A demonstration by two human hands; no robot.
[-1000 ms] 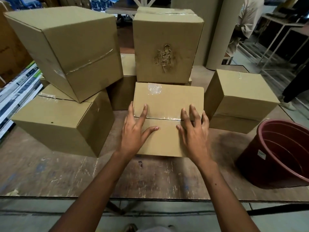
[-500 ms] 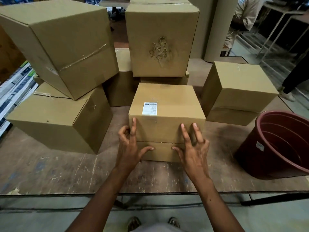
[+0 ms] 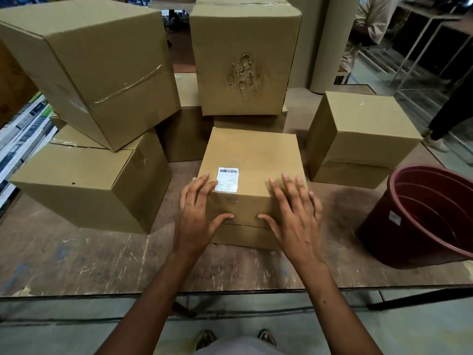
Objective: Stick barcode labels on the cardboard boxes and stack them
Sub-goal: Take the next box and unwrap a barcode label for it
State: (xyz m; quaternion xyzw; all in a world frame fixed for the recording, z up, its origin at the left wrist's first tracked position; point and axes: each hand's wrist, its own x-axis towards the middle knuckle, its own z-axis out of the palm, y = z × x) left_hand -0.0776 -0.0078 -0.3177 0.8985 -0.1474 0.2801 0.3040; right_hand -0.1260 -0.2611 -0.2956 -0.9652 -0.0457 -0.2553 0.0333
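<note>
A small cardboard box (image 3: pixel 256 155) stands on the wooden table (image 3: pixel 76 260) right in front of me. On its top face sits a white barcode label (image 3: pixel 227 179). My left hand (image 3: pixel 197 216) lies with straight fingers over the box's near left edge, thumb on the front face. My right hand (image 3: pixel 294 216) lies the same way over the near right edge. More plain cardboard boxes surround it: a stack of two at the left (image 3: pixel 89 180), a tall dented one behind (image 3: pixel 245 60), and one at the right (image 3: pixel 358 134).
A dark red plastic bucket (image 3: pixel 435 219) leans at the table's right edge. Flat printed cartons (image 3: pixel 23 134) lie off the left side. A person in light clothes (image 3: pixel 368 26) stands at the back right beside metal racks. A thick cardboard roll (image 3: pixel 325 42) stands behind the table.
The box has been tipped toward me, bringing the labelled face to the top. My hands moved from its front face up to its top near edge.
</note>
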